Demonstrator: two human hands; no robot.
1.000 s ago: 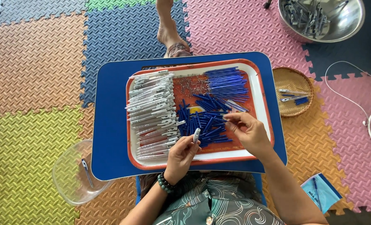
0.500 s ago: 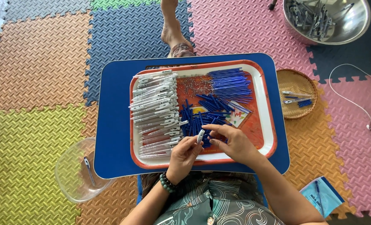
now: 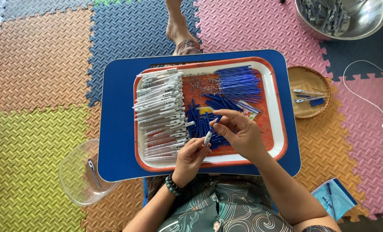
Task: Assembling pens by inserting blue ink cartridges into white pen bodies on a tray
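Two hands over the tray (image 3: pixel 277 107): left hand (image 3: pixel 190 157) fingers grasp one white pen barrel (image 3: pixel 208 137), right hand (image 3: pixel 238 133) fingers pinch one blue piece (image 3: pixel 217 120).

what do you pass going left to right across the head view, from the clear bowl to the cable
clear plastic bowl → row of white pen barrels → left hand holding a white pen barrel → right hand → round woven basket → white cable

My tray (image 3: pixel 279 129) sits on the table (image 3: pixel 114 129); pen barrels (image 3: pixel 159 111) fill its left side, refills (image 3: pixel 238 81) its far right; a basket (image 3: pixel 305 81) lies off the table's right edge.
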